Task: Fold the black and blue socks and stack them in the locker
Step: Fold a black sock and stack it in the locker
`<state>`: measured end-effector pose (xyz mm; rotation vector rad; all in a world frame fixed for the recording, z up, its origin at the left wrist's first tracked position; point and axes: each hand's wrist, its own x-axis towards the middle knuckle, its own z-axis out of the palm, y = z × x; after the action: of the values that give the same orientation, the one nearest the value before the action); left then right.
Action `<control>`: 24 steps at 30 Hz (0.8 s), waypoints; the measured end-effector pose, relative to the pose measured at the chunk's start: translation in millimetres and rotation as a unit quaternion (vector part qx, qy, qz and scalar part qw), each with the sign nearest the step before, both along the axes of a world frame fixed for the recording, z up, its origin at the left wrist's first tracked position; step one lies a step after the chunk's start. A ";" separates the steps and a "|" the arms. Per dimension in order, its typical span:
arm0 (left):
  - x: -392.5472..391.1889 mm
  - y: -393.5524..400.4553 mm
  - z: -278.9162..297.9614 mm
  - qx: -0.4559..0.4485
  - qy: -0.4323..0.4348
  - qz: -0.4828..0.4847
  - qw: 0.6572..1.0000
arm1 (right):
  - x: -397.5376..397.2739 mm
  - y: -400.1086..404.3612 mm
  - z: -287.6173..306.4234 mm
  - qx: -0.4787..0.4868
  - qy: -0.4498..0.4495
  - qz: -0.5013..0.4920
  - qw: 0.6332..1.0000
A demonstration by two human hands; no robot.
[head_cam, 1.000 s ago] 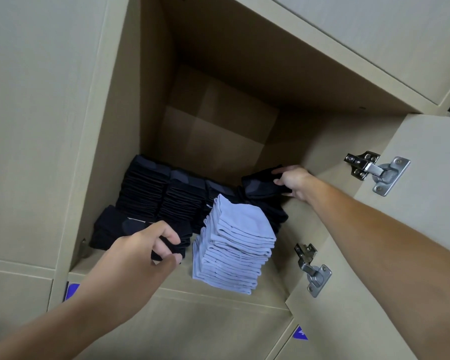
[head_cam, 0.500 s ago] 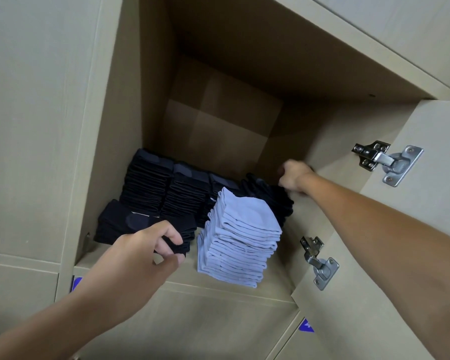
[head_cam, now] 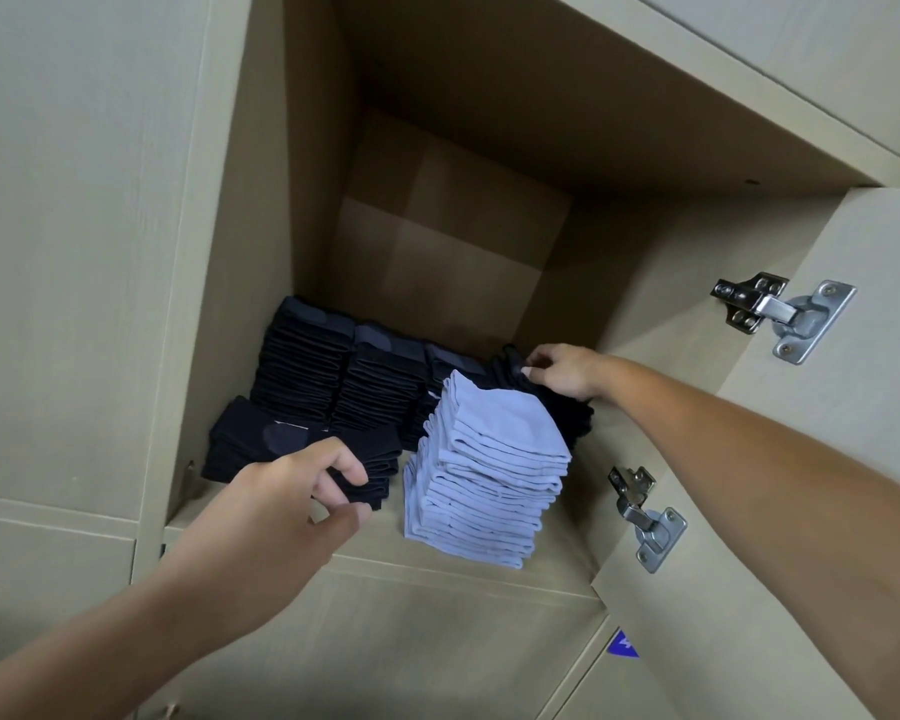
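Inside the open locker (head_cam: 453,252) stand several stacks of folded black socks (head_cam: 344,371) along the back. A low front-left black stack (head_cam: 261,439) lies near the opening. A tall stack of folded blue socks (head_cam: 489,470) stands at the front middle. My left hand (head_cam: 287,506) pinches the right end of the front-left black stack between fingers and thumb. My right hand (head_cam: 562,374) reaches behind the blue stack, fingers curled on the top of the rightmost black stack (head_cam: 567,413), which the blue stack partly hides.
The locker door (head_cam: 811,459) hangs open at the right with two metal hinges (head_cam: 780,314) on its inner face. The lower hinge (head_cam: 645,517) sits close under my right forearm. Closed locker fronts surround the opening. The locker's upper space holds nothing.
My right hand has set the black sock down on the rightmost stack and now rests its fingers on it. My left hand stays at the front-left stack.
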<state>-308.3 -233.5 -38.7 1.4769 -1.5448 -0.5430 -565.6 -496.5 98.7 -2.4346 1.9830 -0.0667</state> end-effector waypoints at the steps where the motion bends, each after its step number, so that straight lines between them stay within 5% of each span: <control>1: 1.9 0.5 -0.4 0.001 -0.005 0.003 1.000 | 2.0 1.0 1.9 -0.002 0.006 0.000 1.000; 13: 33.3 25.7 9.6 0.043 -0.030 0.020 0.998 | 22.5 52.9 16.4 -0.125 -0.014 0.115 0.985; 24: 73.1 57.5 13.5 0.044 -0.056 0.024 0.997 | 77.5 187.8 -53.1 -0.188 -0.211 0.267 0.921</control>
<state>-235.1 -175.9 -25.3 1.6305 -1.5853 -0.5128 -488.1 -308.6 45.7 -2.7712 1.1701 -0.9524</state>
